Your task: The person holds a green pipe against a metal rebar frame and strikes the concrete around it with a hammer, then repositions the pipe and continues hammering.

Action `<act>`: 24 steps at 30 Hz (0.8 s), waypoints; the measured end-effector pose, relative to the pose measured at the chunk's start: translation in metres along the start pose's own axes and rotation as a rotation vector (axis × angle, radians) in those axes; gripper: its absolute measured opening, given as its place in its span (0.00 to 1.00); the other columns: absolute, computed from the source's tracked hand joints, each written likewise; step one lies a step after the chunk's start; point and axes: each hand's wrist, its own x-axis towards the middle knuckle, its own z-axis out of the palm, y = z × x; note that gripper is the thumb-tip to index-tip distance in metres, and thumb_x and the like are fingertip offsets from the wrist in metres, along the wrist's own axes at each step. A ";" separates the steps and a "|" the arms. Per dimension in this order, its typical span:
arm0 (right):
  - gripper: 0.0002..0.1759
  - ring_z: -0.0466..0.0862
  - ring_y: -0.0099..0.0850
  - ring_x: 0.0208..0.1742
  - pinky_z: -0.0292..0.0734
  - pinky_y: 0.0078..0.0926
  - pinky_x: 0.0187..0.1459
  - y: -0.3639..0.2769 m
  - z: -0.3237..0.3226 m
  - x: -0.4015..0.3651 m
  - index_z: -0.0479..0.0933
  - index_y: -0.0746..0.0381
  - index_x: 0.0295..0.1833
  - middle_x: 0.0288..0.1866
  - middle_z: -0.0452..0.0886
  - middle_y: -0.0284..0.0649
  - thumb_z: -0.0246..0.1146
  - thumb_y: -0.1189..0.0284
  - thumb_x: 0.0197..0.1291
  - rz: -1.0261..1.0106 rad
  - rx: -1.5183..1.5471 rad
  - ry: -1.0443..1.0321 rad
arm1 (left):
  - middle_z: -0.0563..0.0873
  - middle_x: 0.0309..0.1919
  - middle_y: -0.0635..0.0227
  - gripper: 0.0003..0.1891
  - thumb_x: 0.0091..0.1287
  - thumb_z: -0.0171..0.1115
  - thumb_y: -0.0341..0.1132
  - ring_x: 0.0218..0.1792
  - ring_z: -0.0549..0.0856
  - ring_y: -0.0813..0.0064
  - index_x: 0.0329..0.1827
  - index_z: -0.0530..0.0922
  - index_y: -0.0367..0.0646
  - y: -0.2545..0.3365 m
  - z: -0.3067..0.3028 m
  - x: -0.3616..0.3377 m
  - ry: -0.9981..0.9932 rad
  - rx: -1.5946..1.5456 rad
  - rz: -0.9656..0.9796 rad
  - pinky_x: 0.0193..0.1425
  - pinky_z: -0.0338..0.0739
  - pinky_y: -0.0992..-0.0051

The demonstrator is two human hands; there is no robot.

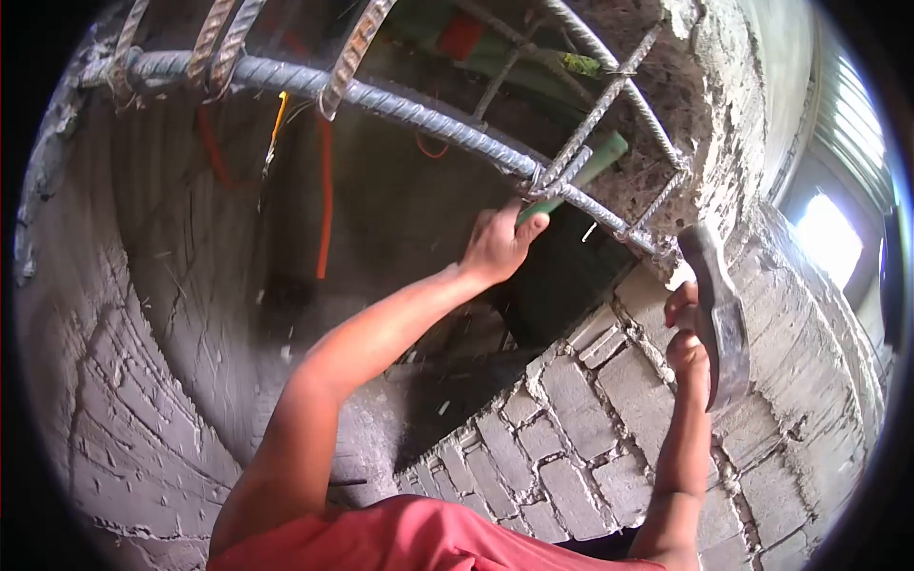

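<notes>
My left hand [500, 243] is wrapped round a green rod-like tool [595, 167], which passes by the crossing of the steel bars and slants up to the right, its upper end near the rough concrete. On the right, my right hand [687, 328] grips a hammer, with its dark metal head [719, 319] raised over the brick wall. The hammer's handle is mostly hidden behind the head and hand. A long ribbed steel bar [409, 112] runs just above my left hand.
Rough broken concrete [728, 105] borders the rebar at the upper right. Below it lies a brick wall [571, 400]. Thin bent bars [352, 57] cross the long bar. An orange strip [326, 200] hangs at the left, over a dark opening. Grooved plaster [133, 409] covers the left wall.
</notes>
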 end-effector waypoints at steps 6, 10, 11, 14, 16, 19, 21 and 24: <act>0.43 0.74 0.24 0.24 0.68 0.21 0.25 -0.151 0.033 -0.049 0.71 0.65 0.42 0.23 0.73 0.34 0.51 0.29 0.60 0.098 0.894 0.170 | 0.72 0.17 0.67 0.32 0.72 0.48 0.67 0.18 0.75 0.74 0.33 0.72 0.41 0.004 -0.004 0.008 -0.086 -0.156 -0.079 0.22 0.71 0.66; 0.40 0.77 0.26 0.24 0.71 0.22 0.27 -0.186 0.056 -0.087 0.71 0.64 0.38 0.22 0.74 0.36 0.52 0.31 0.62 0.318 1.049 0.245 | 0.65 0.15 0.74 0.35 0.61 0.49 0.77 0.11 0.64 0.85 0.29 0.66 0.49 0.012 -0.018 -0.004 -0.520 -0.935 -0.797 0.14 0.64 0.81; 0.40 0.77 0.26 0.23 0.70 0.22 0.26 -0.189 0.061 -0.097 0.71 0.65 0.40 0.22 0.74 0.36 0.52 0.32 0.63 0.350 1.052 0.207 | 0.66 0.15 0.74 0.36 0.61 0.49 0.77 0.11 0.64 0.85 0.29 0.66 0.48 0.013 -0.017 -0.008 -0.467 -0.940 -0.776 0.14 0.64 0.81; 0.39 0.75 0.25 0.20 0.68 0.22 0.23 -0.210 0.074 -0.124 0.71 0.66 0.44 0.21 0.74 0.36 0.53 0.35 0.64 0.442 1.090 0.196 | 0.67 0.16 0.74 0.35 0.63 0.48 0.76 0.12 0.65 0.85 0.31 0.67 0.48 0.007 -0.013 -0.022 -0.279 -0.791 -0.628 0.15 0.64 0.82; 0.41 0.75 0.25 0.19 0.69 0.22 0.21 -0.228 0.082 -0.140 0.71 0.66 0.43 0.22 0.74 0.36 0.54 0.32 0.62 0.571 1.180 0.193 | 0.67 0.17 0.76 0.34 0.65 0.48 0.74 0.14 0.66 0.86 0.31 0.67 0.47 0.002 -0.011 -0.047 -0.262 -0.709 -0.612 0.16 0.63 0.83; 0.43 0.74 0.24 0.19 0.67 0.22 0.22 -0.245 0.100 -0.164 0.73 0.64 0.30 0.17 0.73 0.35 0.50 0.28 0.61 0.563 1.052 0.173 | 0.67 0.19 0.79 0.31 0.68 0.49 0.70 0.16 0.66 0.88 0.31 0.67 0.47 -0.003 -0.006 -0.082 -0.279 -0.530 -0.609 0.17 0.61 0.84; 0.44 0.75 0.24 0.19 0.67 0.22 0.22 -0.250 0.110 -0.181 0.72 0.62 0.27 0.16 0.73 0.34 0.48 0.27 0.60 0.542 1.032 0.151 | 0.68 0.18 0.79 0.31 0.71 0.48 0.68 0.16 0.67 0.86 0.31 0.67 0.46 -0.018 0.002 -0.092 -0.309 -0.421 -0.488 0.20 0.62 0.81; 0.42 0.73 0.23 0.21 0.67 0.21 0.23 -0.263 0.114 -0.195 0.72 0.63 0.30 0.20 0.72 0.34 0.52 0.29 0.60 0.546 1.123 0.166 | 0.70 0.16 0.76 0.32 0.72 0.47 0.67 0.17 0.70 0.83 0.31 0.68 0.43 0.005 -0.001 -0.071 -0.284 -0.159 -0.307 0.21 0.63 0.77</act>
